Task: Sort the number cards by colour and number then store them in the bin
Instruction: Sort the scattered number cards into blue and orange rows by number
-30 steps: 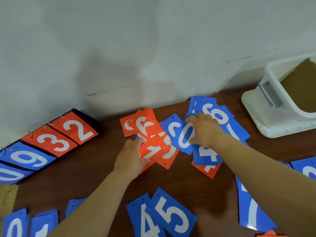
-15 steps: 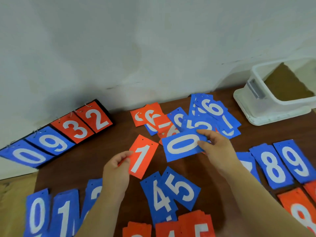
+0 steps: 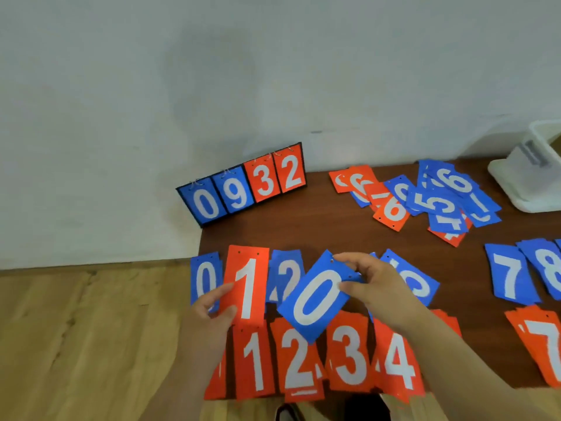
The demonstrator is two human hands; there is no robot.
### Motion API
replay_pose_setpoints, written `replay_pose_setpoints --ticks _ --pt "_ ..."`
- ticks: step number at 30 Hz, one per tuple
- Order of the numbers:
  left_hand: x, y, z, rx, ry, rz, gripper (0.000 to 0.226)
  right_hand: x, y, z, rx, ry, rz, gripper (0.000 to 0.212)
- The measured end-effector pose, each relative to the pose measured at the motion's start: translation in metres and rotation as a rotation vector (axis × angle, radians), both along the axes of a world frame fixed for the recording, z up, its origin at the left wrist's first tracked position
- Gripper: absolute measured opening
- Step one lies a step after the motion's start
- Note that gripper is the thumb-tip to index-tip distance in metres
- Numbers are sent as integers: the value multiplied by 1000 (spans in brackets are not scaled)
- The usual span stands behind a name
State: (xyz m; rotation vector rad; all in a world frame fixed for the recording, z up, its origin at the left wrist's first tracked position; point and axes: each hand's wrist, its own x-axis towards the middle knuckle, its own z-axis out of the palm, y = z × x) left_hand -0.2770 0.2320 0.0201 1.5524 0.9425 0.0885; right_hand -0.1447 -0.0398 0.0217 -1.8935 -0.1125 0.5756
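My left hand (image 3: 212, 308) pinches the lower left edge of a red 1 card (image 3: 247, 284), held upright over the table. A blue 0 card (image 3: 314, 296), tilted, is pinched at its upper right corner by my right hand (image 3: 376, 284). Beneath them lie sorted rows: blue 0 (image 3: 203, 278) and blue 2 (image 3: 287, 275) behind, red 1 (image 3: 255, 360), red 2 (image 3: 299, 360), red 3 (image 3: 349, 357) and red 4 (image 3: 397, 363) in front. An unsorted heap of red and blue cards (image 3: 425, 199) lies at the back right. The white bin (image 3: 528, 177) stands at the far right edge.
A black flip scoreboard (image 3: 243, 186) showing 0 9 3 2 leans against the wall at the table's back left corner. Blue 7 (image 3: 510, 275) and blue 8 (image 3: 549, 268) cards and a red 7 (image 3: 540, 344) lie at the right. Wooden floor (image 3: 91, 329) lies left of the table's edge.
Both hands lifted a card each from the back heap and drew them toward me: the red 1 in the left, the blue 0 in the right. The view swung down over the sorted rows.
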Motion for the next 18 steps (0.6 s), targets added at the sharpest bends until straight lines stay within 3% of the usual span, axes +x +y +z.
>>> replay_pose_setpoints --ticks 10,14,18 --pt "-131 92 -25 -158 -64 478 41 -87 172 -53 -172 34 492 47" --pt "-159 100 -35 -278 -88 549 42 -106 216 -74 -226 23 662 47" --pt "-175 105 -44 -286 -91 595 40 -111 242 -85 -253 44 698 51"
